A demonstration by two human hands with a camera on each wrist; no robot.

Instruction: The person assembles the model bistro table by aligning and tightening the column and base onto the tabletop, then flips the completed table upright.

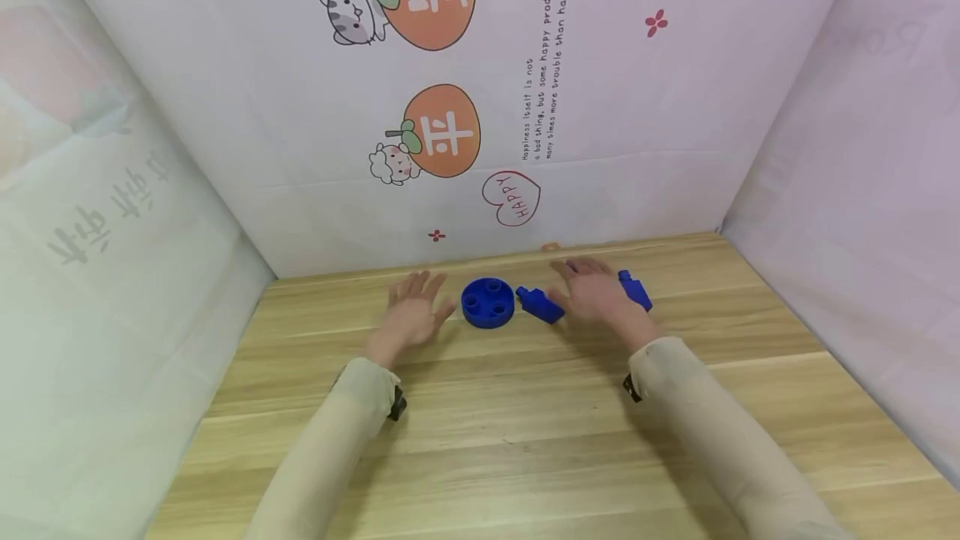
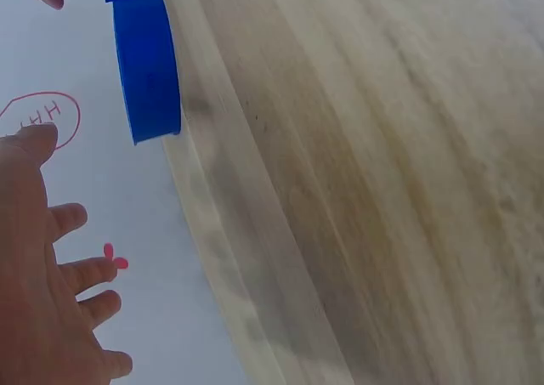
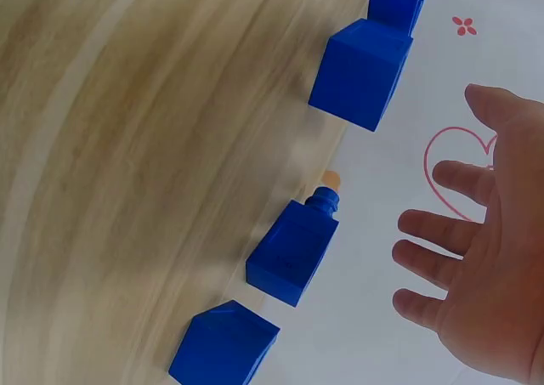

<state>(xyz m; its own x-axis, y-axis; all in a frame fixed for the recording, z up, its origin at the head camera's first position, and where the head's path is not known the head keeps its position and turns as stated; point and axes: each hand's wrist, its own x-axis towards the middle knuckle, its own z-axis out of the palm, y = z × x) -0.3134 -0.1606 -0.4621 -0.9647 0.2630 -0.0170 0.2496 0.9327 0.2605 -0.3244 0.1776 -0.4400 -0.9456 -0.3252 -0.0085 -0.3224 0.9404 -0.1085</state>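
Note:
My left hand (image 1: 408,317) hovers with spread fingers just left of a round blue plastic dish (image 1: 487,322) with three short tubes inside. In the left wrist view that hand (image 2: 38,266) is apart from the dish (image 2: 151,70). My right hand (image 1: 597,292) is raised over the blue blocks, its fingers extended and holding nothing. One angular blue block with a small knob (image 1: 542,305) lies between dish and hand; another blue block (image 1: 636,290) lies right of the hand. The right wrist view shows a middle knobbed block (image 3: 291,251), mostly hidden in the head view.
The wooden tabletop (image 1: 510,440) meets a white printed cloth wall (image 1: 600,190) close behind the blue pieces. More white cloth hangs at the left (image 1: 112,315) and right (image 1: 847,190). Dark straps sit at both sleeve cuffs.

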